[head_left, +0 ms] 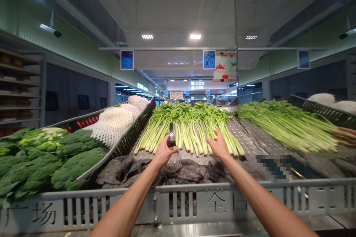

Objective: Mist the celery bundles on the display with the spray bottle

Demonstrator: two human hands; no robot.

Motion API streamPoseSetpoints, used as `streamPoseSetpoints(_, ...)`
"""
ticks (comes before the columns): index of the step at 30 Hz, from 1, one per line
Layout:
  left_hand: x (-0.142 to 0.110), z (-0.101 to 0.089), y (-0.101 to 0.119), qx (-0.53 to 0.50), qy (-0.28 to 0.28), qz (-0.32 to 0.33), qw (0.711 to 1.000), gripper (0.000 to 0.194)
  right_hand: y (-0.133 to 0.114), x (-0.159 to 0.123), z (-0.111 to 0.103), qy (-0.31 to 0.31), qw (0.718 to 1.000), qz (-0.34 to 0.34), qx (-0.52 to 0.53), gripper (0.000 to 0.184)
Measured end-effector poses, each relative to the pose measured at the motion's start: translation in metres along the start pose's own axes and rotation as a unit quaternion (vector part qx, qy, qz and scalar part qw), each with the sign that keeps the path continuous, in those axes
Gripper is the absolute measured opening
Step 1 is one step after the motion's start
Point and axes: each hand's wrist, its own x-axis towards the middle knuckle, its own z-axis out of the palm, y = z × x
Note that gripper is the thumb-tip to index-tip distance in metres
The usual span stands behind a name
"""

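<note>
My left hand (164, 152) is closed around what looks like a spray bottle (171, 139), with a dark head above the fist and a clear body below it. Beyond it lies a wide row of thin-stalked celery (191, 129), pale stalk ends toward me and leaves at the back. My right hand (219, 146) reaches over the right part of the row, thumb and fingers apart, holding nothing. Whether its fingertips touch the stalks I cannot tell. Crumpled dark wet cloth (191, 173) lies in front of the stalk ends, beneath my hands.
Broccoli (78, 166) and white foam-netted produce (112, 122) lie at left, past a dark basket wall (130, 129). A grey slatted rail (194, 202) crosses the front. At right, a mirror (283, 129) reflects the celery. Price signs (209, 60) hang overhead.
</note>
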Motion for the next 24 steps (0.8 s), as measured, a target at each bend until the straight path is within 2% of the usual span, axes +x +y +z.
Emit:
streamPoseSetpoints(3, -0.004, -0.019, -0.014, 0.025, 0.016, -0.014, 0.999, 0.036, 0.026, 0.01, -0.015, 0.038, 0.993, 0.03, -0.107, 0.056)
streamPoseSetpoints(6, -0.005, -0.033, -0.03, 0.012, 0.052, -0.038, 0.998, 0.045, 0.039, 0.011, -0.021, 0.034, 0.981, 0.048, -0.183, 0.052)
streamPoseSetpoints(9, -0.007, -0.04, -0.038, -0.02, 0.08, -0.053, 0.995, 0.052, 0.043, 0.011, -0.02, 0.02, 0.977, 0.04, -0.209, 0.049)
streamPoseSetpoints(15, -0.011, -0.037, -0.033, -0.055, 0.146, -0.063, 0.986, 0.042, 0.047, 0.012, -0.015, 0.001, 0.975, 0.015, -0.22, 0.044)
streamPoseSetpoints(19, -0.01, -0.036, -0.037, -0.061, 0.132, -0.045, 0.988, 0.039, 0.043, 0.012, -0.016, 0.011, 0.979, 0.0, -0.201, 0.042)
streamPoseSetpoints(21, -0.008, -0.036, -0.04, -0.062, 0.121, -0.041, 0.99, 0.039, 0.035, 0.013, -0.014, 0.018, 0.984, -0.032, -0.177, 0.04)
streamPoseSetpoints(24, -0.006, -0.036, -0.042, -0.06, 0.141, -0.032, 0.988, 0.037, 0.018, 0.014, -0.002, 0.029, 0.984, -0.11, -0.134, 0.037)
